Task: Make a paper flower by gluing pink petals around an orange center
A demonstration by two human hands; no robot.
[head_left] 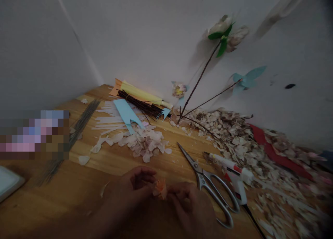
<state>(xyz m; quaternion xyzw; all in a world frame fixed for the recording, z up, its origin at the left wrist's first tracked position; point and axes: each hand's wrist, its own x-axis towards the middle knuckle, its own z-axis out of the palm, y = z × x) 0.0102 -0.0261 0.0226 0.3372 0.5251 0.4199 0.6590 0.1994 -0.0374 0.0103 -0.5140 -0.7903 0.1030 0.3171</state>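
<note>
Near the bottom middle, a small orange flower (160, 187) with pale petals at its base sits between my two hands. The thumb and fingers of my left hand (139, 187) pinch it from the left. My right hand (188, 201) is closed, its fingertips against the flower's right side; dim light hides exactly what part they grip. Just beyond the hands lies a pile of loose pale pink petals (149, 143). Silver-handled scissors (201, 175), blades slightly apart, rest to the right of my right hand. Beside them lies a white glue gun (235, 169) with a dark cord.
Dried petals (234, 131) heap along the wall, with a red strip (278, 152) across them. Flower stems (200, 76) lean there. Farther back lie dark stems (142, 103), blue paper (127, 112) and yellow paper (142, 93). Thin wires (80, 126) lie left, near a white-edged object (9, 181).
</note>
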